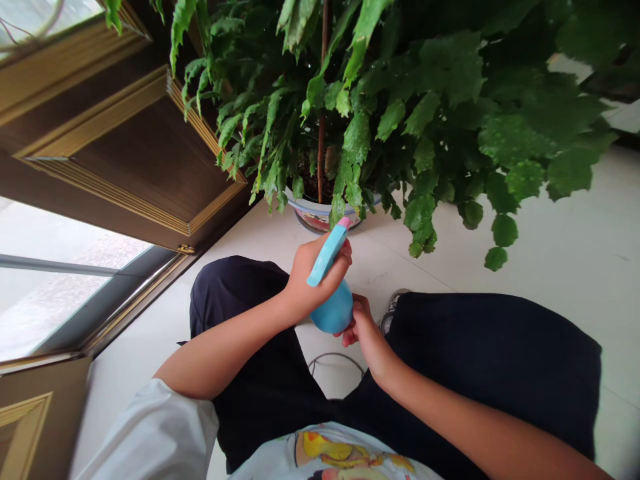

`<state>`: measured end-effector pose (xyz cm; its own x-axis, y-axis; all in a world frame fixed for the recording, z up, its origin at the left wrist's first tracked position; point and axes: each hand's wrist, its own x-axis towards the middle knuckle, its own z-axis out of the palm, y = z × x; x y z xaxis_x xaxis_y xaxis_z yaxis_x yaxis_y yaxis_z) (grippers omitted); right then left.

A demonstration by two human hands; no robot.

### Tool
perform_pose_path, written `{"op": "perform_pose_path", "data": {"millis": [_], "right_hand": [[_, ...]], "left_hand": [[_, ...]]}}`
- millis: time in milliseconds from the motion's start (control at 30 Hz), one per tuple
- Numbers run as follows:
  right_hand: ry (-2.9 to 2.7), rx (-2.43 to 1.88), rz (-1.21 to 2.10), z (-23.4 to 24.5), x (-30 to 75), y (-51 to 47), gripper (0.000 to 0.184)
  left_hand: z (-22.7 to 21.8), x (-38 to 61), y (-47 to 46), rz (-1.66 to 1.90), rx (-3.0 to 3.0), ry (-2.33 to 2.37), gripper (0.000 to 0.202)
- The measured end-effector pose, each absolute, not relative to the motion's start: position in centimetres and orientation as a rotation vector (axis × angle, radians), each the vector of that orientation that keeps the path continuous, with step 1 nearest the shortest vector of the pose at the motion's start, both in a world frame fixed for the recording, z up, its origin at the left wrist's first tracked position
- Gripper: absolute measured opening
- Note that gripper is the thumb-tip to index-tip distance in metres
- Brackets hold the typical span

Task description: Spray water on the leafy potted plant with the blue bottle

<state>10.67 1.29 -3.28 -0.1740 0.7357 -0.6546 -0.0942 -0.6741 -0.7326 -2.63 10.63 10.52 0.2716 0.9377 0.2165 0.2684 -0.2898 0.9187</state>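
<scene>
A blue spray bottle [333,311] with a light blue head and a pink nozzle is held over the floor between my knees. My left hand [303,275] is wrapped round its neck, just below the spray head, and the trigger is hidden by the fingers. Lower down, my right hand [362,321] grips the bottle's right side near the base. The nozzle points forward at a large leafy green plant [357,137], whose leaves carry water drops. Its white patterned pot [320,212] stands just beyond the bottle, partly covered by hanging leaves.
A brown panelled door [135,157] with gold trim and glass stands on the left. Pale tiles cover the floor [450,263]. My knees in dark trousers [495,360] flank the bottle, and a shoe [393,310] shows beside the right one. Long plant stems droop to the right.
</scene>
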Motion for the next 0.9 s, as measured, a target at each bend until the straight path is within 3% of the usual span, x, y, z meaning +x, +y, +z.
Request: {"op": "perform_pose_path", "data": {"millis": [333, 900], "right_hand": [[-0.622, -1.630, 1.958, -5.5, 10.4, 1.6, 0.070], [-0.685, -1.621, 1.955, -4.3, 10.0, 1.9, 0.075]], "left_hand": [[10.0, -2.4, 10.4, 1.026, 1.807, 1.069, 0.010], [9.9, -3.2, 10.6, 1.030, 1.758, 1.115, 0.016]]}}
